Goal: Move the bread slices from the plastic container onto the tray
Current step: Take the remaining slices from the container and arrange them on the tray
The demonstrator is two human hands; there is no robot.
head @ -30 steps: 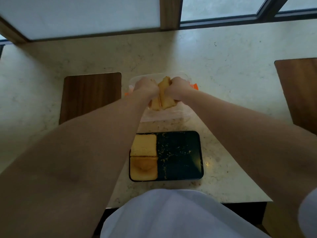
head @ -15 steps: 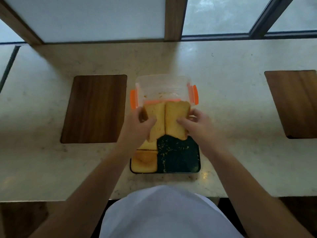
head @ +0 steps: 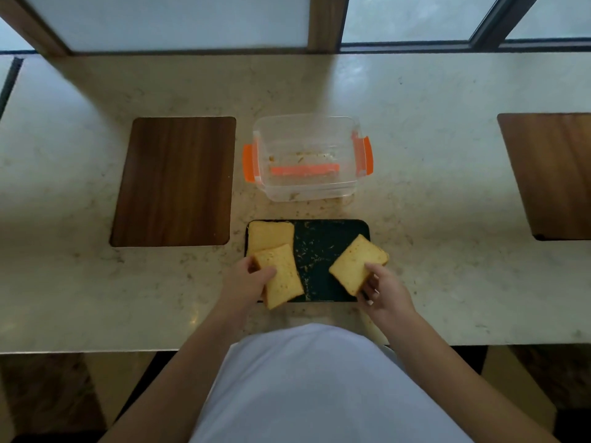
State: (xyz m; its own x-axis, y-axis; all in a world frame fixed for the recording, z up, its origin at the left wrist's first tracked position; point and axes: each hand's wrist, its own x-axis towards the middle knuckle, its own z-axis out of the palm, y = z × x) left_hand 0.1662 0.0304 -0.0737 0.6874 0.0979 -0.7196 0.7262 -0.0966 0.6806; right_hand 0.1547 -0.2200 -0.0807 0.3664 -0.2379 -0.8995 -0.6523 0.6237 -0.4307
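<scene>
The clear plastic container (head: pixel 307 190) with orange clips stands on the counter beyond the tray and holds only crumbs. The dark tray (head: pixel 323 247) lies near the counter's front edge, with one bread slice (head: pixel 270 233) lying flat in its far left corner. My left hand (head: pixel 248 281) grips a second slice (head: pixel 283 274) over the tray's near left part, hiding what lies under it. My right hand (head: pixel 383 290) holds a third slice (head: pixel 356 262), tilted, over the tray's right side.
A wooden board (head: pixel 174 180) is set into the marble counter left of the container, and another one (head: pixel 553 174) sits at the far right. Crumbs lie scattered on the tray and around the container. Windows run along the counter's far edge.
Both hands lifted a slice each out of the container and brought them toward me. The slices, held together before, are now apart over the tray's left and right sides.
</scene>
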